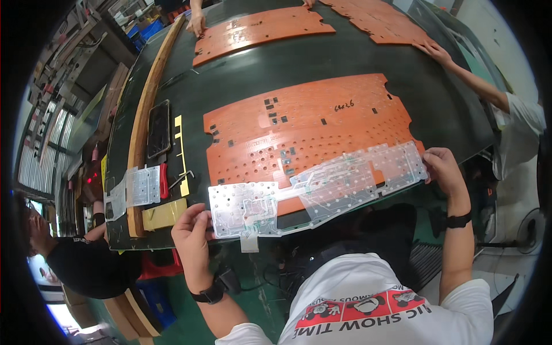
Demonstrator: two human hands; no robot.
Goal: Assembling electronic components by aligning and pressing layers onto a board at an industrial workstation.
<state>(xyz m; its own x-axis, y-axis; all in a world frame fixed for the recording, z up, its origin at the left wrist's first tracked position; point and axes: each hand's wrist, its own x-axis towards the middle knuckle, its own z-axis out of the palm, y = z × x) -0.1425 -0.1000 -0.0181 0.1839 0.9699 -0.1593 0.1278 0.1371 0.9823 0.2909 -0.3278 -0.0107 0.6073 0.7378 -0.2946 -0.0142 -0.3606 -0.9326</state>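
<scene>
A long, see-through membrane circuit sheet [339,187] with silvery traces and dots stretches between my two hands. My left hand [192,230] pinches its left end, and my right hand [444,168] grips its right end. A short pale tail [249,242] hangs from the sheet's lower left. The sheet covers the near edge of an orange board [310,121] dotted with holes and small dark slots. I cannot tell whether the sheet touches the board all along.
Left of the board lie a phone [159,129], a yellow strip [179,155], a hex key [183,177], another clear sheet [144,185] and a wooden bar [150,86]. Across the dark table [276,57], other people's hands [197,24] touch more orange boards [259,31]. Another person [92,264] is at left.
</scene>
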